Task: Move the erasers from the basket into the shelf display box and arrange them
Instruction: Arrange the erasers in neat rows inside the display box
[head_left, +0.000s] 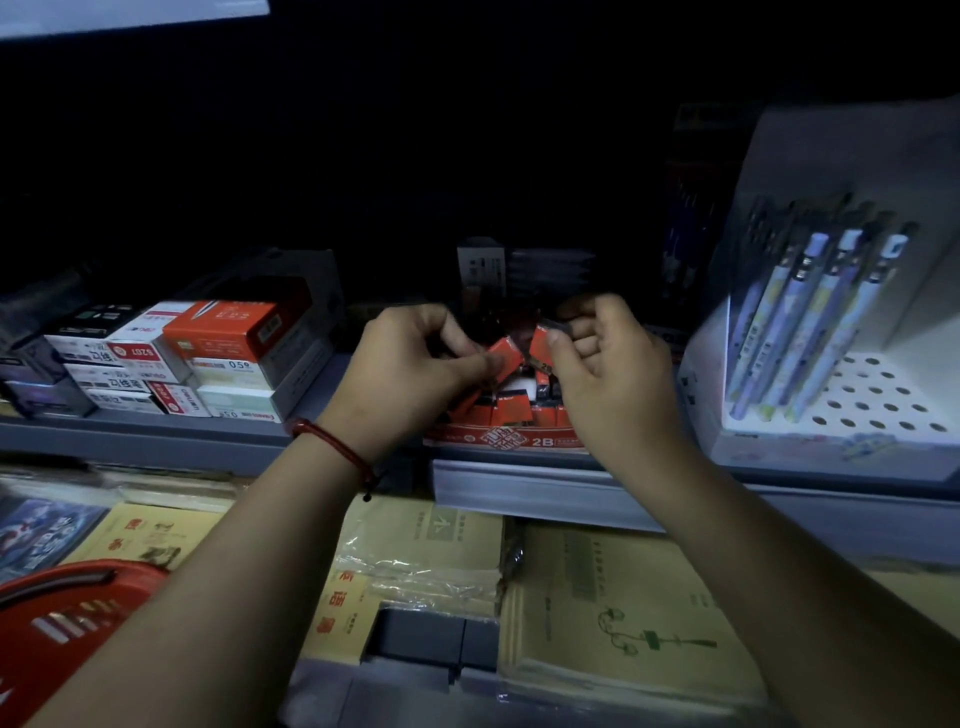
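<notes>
A red display box (506, 435) marked "2B" stands at the front of the middle shelf, with several red-and-black wrapped erasers (511, 408) lying in it. Both hands are raised just above the box. My left hand (410, 364) pinches one red eraser (503, 352) between thumb and fingers. My right hand (608, 358) grips another red-and-black eraser (540, 349), close beside the first. A red cord bracelet circles my left wrist. The red basket (67, 613) sits at the lower left, partly cut off by the frame edge.
Stacked boxes of pen refills (208, 358) fill the shelf to the left. A white pen display stand (831, 332) with several pens rises on the right. Notebooks in plastic wrap (613, 613) lie on the lower shelf. The shelf back is dark.
</notes>
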